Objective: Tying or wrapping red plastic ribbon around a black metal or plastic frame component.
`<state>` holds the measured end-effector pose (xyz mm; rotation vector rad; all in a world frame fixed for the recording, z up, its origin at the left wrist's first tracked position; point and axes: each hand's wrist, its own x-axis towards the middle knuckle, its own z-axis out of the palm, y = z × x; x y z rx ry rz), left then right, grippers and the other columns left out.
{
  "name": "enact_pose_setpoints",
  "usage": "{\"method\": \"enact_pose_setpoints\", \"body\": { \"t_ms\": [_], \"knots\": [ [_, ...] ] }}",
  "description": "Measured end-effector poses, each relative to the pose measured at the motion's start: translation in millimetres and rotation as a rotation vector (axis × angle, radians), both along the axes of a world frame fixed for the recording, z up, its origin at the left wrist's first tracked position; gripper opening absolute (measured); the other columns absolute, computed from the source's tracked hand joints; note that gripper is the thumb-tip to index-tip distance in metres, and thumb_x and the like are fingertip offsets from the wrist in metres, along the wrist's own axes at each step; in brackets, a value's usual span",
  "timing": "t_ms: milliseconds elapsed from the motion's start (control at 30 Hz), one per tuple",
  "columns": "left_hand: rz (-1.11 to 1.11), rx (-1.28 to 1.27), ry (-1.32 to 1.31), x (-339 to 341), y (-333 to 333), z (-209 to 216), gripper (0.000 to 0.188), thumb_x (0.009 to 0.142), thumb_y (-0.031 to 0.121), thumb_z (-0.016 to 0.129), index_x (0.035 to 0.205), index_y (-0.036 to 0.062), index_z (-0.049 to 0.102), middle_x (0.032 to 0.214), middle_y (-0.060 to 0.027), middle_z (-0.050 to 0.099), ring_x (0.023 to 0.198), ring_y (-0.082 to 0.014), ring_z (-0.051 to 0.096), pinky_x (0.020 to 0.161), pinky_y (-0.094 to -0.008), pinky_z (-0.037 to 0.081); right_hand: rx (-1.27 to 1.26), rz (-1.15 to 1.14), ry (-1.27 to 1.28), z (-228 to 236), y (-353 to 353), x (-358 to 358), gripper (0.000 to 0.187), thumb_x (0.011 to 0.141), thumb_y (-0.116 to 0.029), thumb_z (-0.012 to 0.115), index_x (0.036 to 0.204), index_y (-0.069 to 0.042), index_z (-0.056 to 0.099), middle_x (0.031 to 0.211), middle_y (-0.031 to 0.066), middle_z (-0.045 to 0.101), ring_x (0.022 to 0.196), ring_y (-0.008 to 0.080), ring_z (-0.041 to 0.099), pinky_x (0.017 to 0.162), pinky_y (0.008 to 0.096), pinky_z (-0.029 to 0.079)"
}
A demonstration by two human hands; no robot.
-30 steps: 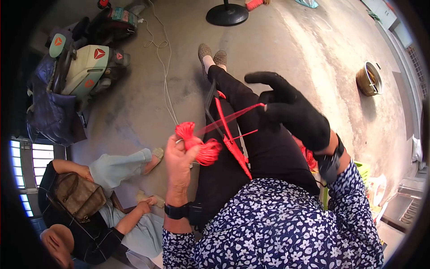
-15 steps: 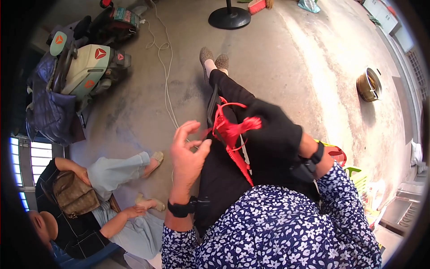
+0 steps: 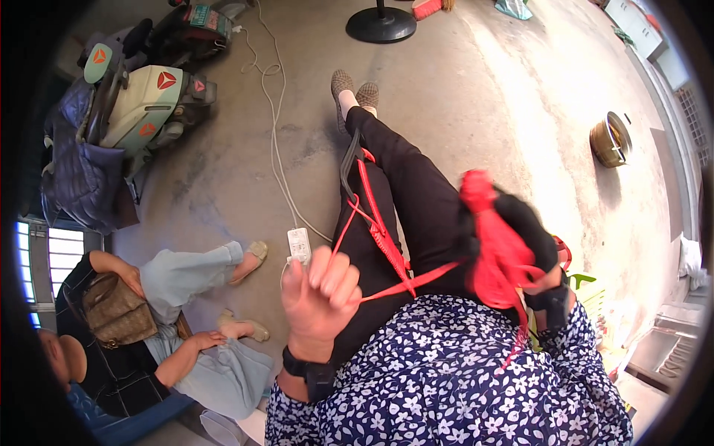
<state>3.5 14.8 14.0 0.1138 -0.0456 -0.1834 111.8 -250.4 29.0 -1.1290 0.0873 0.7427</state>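
My bare left hand (image 3: pixel 323 297) is closed, fingers curled round a flat red strand (image 3: pixel 420 280) that runs taut across my lap. My right hand (image 3: pixel 524 227), in a black glove, grips a looped bundle of the same red strand (image 3: pixel 494 245); motion smears both. Between the hands, a red woven band (image 3: pixel 387 247) lies along my thighs. Its far end meets a black loop (image 3: pixel 346 167) near my knee. A thinner red length drops from that end to my left hand. Strand tails hang from the bundle over my floral sleeve.
A seated person (image 3: pixel 126 334) with a brown bag is at lower left. Beyond stands a scooter (image 3: pixel 149 104). A white power strip (image 3: pixel 298 245) with its cable lies on the floor left of my legs. A metal bucket (image 3: pixel 610 141) stands at right, a black round base (image 3: pixel 381 26) ahead.
My right hand has swung right and nearer with the red bundle, and a strand now stretches between my hands. My left hand has come down toward my lap and closed.
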Motion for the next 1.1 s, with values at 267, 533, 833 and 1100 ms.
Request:
{"method": "enact_pose_setpoints", "body": {
  "t_ms": [267,533,833,1100],
  "knots": [
    [-0.003,0.338,0.411,-90.8,30.4,-28.7,0.038,0.094,0.035,0.056,0.114,0.0036,0.048,0.071,-0.0061,0.048,0.059,-0.0154,0.044,0.043,-0.0232,0.035,-0.414,0.425,-0.529,-39.9,77.4,-3.9,0.036,0.082,-0.031,0.072,0.105,-0.004,0.063,0.088,0.0077,0.068,0.082,0.0209,0.067,0.073,0.0353,0.052],
    [-0.140,0.823,0.347,-122.6,36.8,-17.2,0.020,0.096,0.015,0.056,0.089,-0.0030,0.059,0.057,0.0039,0.039,0.046,-0.0040,0.032,0.044,-0.0205,0.029,-0.712,0.495,-0.837,-43.8,98.4,-12.1,0.034,0.083,-0.031,0.066,0.103,-0.004,0.057,0.082,0.0211,0.066,0.078,0.0382,0.065,0.071,0.0446,0.051],
    [0.232,0.697,-0.143,-14.4,34.6,34.4,0.033,0.096,0.010,0.051,0.128,0.0000,0.052,0.138,-0.0229,0.042,0.119,-0.0311,0.052,0.078,-0.0320,0.054,-0.491,0.194,-0.450,-21.6,59.2,34.7,0.040,0.087,-0.029,0.066,0.117,-0.003,0.060,0.099,0.0143,0.068,0.088,0.0197,0.065,0.080,0.0330,0.050],
    [0.119,0.938,0.219,52.8,21.4,-38.9,0.037,0.094,0.011,0.057,0.129,0.0031,0.051,0.125,-0.0098,0.058,0.106,-0.0197,0.060,0.087,-0.0350,0.051,-0.842,0.432,-1.056,-13.5,106.6,47.5,0.040,0.082,-0.015,0.070,0.119,-0.006,0.058,0.100,0.0160,0.067,0.089,0.0241,0.067,0.075,0.0331,0.053]
  ]
}}
